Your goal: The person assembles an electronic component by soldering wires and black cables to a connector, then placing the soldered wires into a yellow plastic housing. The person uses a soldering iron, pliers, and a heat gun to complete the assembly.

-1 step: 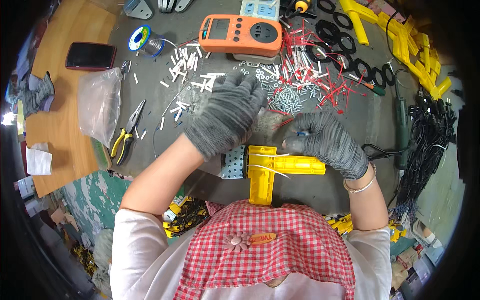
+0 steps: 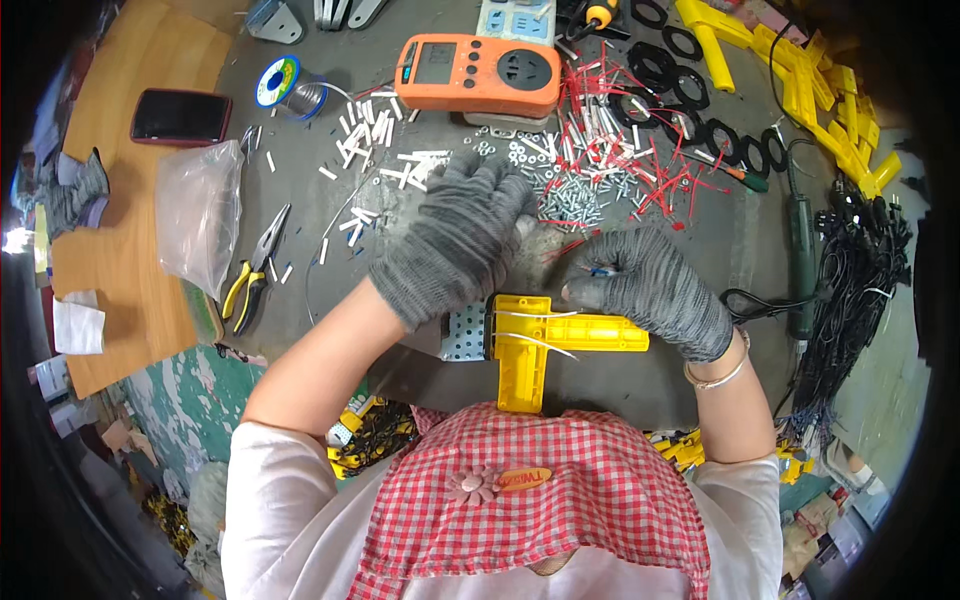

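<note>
My left hand [image 2: 455, 235], in a grey striped glove, reaches over the small metal washers and nuts [image 2: 490, 145] beside a pile of screws [image 2: 575, 195]. Its fingers curl down close together, and their tips are hidden. To the right, my right hand [image 2: 650, 285], gloved alike with a bare thumb tip, is closed in a pinch on a small blue piece [image 2: 602, 271]. Below the hands lies a yellow T-shaped plastic housing [image 2: 522, 370], its hollow side up. Two white wires [image 2: 540, 343] stick out across it, and a dotted blue-grey end piece [image 2: 467, 332] joins its left end.
An orange meter with a socket [image 2: 480, 75] stands at the back, amid white sleeves [image 2: 370, 130] and red wires [image 2: 690, 170]. Solder spool [image 2: 290, 88], pliers [image 2: 255, 270] and plastic bag [image 2: 200, 210] lie left. Black rings [image 2: 690, 87], yellow housings [image 2: 800, 85] and black cables [image 2: 850, 290] lie right.
</note>
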Motion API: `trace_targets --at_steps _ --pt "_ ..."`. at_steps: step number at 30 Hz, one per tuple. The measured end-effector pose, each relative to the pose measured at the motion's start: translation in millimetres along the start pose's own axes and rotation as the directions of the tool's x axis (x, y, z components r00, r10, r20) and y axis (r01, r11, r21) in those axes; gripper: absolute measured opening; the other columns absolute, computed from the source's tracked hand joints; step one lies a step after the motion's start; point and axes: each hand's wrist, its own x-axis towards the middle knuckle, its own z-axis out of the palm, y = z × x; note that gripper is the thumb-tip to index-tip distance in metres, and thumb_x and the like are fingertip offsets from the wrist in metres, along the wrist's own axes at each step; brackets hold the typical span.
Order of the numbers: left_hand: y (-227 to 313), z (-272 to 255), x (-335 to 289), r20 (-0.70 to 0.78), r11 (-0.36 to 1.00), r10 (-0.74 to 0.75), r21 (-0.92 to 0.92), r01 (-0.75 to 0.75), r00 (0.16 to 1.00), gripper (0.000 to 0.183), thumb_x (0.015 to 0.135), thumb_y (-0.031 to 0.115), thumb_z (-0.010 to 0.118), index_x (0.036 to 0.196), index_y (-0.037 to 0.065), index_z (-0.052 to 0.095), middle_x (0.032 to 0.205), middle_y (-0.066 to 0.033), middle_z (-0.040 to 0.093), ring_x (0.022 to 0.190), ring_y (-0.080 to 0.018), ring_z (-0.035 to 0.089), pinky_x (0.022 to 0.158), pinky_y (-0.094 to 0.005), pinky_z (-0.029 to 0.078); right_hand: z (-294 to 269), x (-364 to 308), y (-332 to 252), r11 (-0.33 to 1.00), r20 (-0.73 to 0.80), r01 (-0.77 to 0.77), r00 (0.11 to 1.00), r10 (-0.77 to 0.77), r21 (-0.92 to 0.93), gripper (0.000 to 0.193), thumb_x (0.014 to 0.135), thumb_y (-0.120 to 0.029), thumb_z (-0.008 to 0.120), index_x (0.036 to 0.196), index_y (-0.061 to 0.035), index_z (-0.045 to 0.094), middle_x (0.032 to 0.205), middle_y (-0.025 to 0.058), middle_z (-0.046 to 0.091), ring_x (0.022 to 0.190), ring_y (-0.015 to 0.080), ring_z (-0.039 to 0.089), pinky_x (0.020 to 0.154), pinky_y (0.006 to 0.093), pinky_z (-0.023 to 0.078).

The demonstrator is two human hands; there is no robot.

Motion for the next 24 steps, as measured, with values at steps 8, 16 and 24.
trace_targets --at_steps 8,16,24 --pt "27.6 -12.3 -9.0 0.292 0.46 -0.267 -0.799 0.388 0.918 0.022 0.093 0.02 0.068 0.108 0.004 0.065 0.092 -0.0023 0.066 0.087 -0.0096 0.059 0.079 -0.0276 0.05 15.1 8.7 9.1 0.973 -0.493 0.232 0.846 -0.204 -0.003 0.026 0.083 -0.025 0.075 0.091 -0.0009 0.072 0.077 0.0098 0.066 0.071 0.0178 0.061 0.068 0.0325 0.049" --pt "33.6 -15.9 -12.9 0.377 -0.011 -0.308 -0.92 0.393 0.874 0.02 0.086 0.015 0.068 0.101 0.002 0.066 0.091 -0.0019 0.066 0.086 -0.0103 0.06 0.077 -0.0275 0.05 24.1 2.8 11.0 0.939 -0.499 0.256 0.798 -0.338 -0.228 0.022 0.085 -0.023 0.074 0.091 -0.0018 0.07 0.074 0.0098 0.063 0.068 0.0177 0.06 0.064 0.0329 0.048" --pt "48.8 -17.9 -46.3 0.13 -0.018 -0.45 -0.99 0.136 0.884 0.016 0.088 0.013 0.059 0.099 0.002 0.061 0.093 -0.0043 0.059 0.091 -0.014 0.055 0.084 -0.0303 0.046 21.6 -13.4 3.0 0.95 -0.217 0.183 0.946 -0.239 -0.252 0.028 0.088 -0.029 0.069 0.105 -0.0065 0.07 0.097 0.0124 0.071 0.086 0.0256 0.069 0.073 0.033 0.054"
